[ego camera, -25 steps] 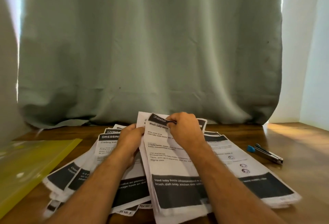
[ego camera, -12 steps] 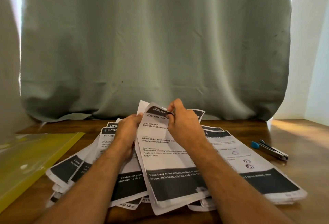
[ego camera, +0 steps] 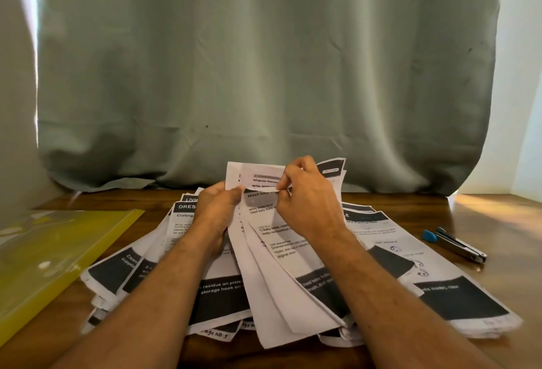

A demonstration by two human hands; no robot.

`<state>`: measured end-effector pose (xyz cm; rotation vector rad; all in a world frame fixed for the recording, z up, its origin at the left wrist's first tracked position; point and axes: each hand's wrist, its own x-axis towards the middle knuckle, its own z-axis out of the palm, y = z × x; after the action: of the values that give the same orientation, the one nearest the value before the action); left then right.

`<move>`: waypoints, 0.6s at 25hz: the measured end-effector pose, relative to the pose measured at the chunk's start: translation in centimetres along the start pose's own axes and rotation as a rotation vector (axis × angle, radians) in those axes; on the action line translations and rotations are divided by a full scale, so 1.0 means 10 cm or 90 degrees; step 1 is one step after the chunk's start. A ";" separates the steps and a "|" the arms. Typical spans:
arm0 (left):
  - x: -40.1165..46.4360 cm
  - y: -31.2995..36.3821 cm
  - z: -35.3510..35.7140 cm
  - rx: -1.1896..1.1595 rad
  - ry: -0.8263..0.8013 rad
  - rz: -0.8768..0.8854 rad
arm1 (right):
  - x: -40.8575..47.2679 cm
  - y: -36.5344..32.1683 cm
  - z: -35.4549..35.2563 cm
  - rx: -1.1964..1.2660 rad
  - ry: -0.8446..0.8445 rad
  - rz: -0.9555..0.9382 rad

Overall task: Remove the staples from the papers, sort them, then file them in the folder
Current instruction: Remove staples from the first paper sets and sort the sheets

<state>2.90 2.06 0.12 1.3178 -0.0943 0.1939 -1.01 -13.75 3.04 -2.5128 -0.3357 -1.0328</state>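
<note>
Both hands held a fanned sheaf of papers (ego camera: pixel 281 274) above the table (ego camera: pixel 484 304). The left hand (ego camera: pixel 217 207) gripped its upper edge. The right hand (ego camera: pixel 308 201) had its fingers (ego camera: pixel 289 184) pinched on the top sheet's corner.

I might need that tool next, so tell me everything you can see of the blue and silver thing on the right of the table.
The staple remover lies flat on the wooden table, to the right of the spread papers and apart from them. It is slim, with long silvery metal arms that look closed together and a blue plastic tip at its far left end. It points diagonally, the metal end nearer the camera. Neither hand touches it.
</note>
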 end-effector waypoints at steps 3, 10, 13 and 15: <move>0.06 -0.03 0.00 0.005 0.024 0.013 | -0.01 0.00 -0.01 0.000 0.030 0.001; 0.06 -0.03 0.07 -0.028 0.028 0.006 | 0.02 0.07 0.06 0.015 0.018 -0.002; 0.06 -0.03 0.10 -0.047 0.034 0.010 | -0.01 0.13 0.07 0.024 0.023 0.020; 0.06 -0.02 0.13 -0.040 0.036 0.014 | -0.01 0.19 0.04 0.038 0.035 0.039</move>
<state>3.54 0.84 0.38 1.2479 -0.0668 0.2448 -0.10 -15.27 2.19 -2.4214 -0.2676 -1.0502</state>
